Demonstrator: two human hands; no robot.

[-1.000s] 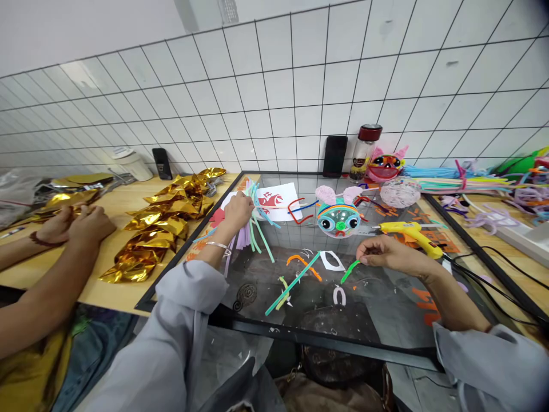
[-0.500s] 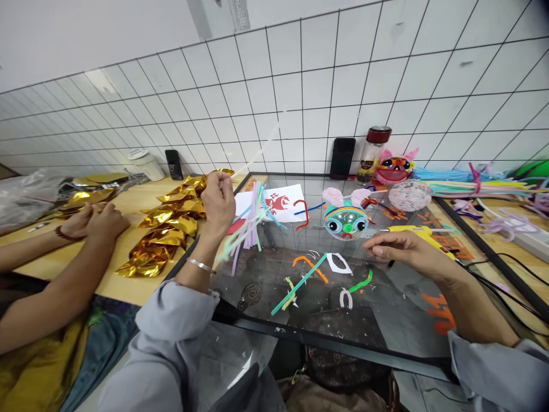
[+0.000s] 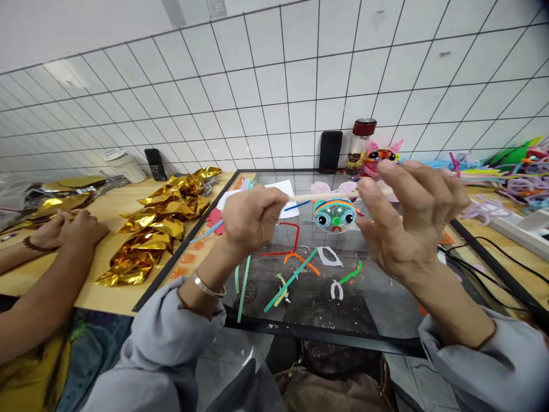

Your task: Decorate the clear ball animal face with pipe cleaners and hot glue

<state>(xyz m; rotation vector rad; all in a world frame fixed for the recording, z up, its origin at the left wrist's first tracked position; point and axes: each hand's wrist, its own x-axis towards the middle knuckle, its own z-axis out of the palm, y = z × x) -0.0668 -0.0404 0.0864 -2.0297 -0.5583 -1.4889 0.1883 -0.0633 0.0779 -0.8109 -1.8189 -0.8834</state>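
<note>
My left hand (image 3: 254, 218) is closed in a fist on one end of a pale pipe cleaner (image 3: 319, 197). The stem runs nearly level to my right hand (image 3: 407, 226), where thumb and forefinger pinch it and the other fingers are loosely bent. Behind it, on the dark glass tabletop (image 3: 295, 326), rests a round teal animal head (image 3: 337, 216) with big eyes and pink ears, partly covered by the stem. Below my hands lie a red bent pipe cleaner (image 3: 295, 237), a teal one (image 3: 291, 279) and a white paper cutout (image 3: 329, 256).
Gold foil pieces (image 3: 150, 234) cover the wood at left, beside a co-worker's hands (image 3: 71, 232). A phone (image 3: 330, 151), a glass bottle (image 3: 355, 151) and a pink animal head (image 3: 381, 157) stand along the tiled wall. Black cables (image 3: 484, 274) run at right.
My right hand has risen from near the glue gun and now grips the pale pipe cleaner. My left hand, which held it alone and slanting upward, has come down and right. The view has shifted slightly.
</note>
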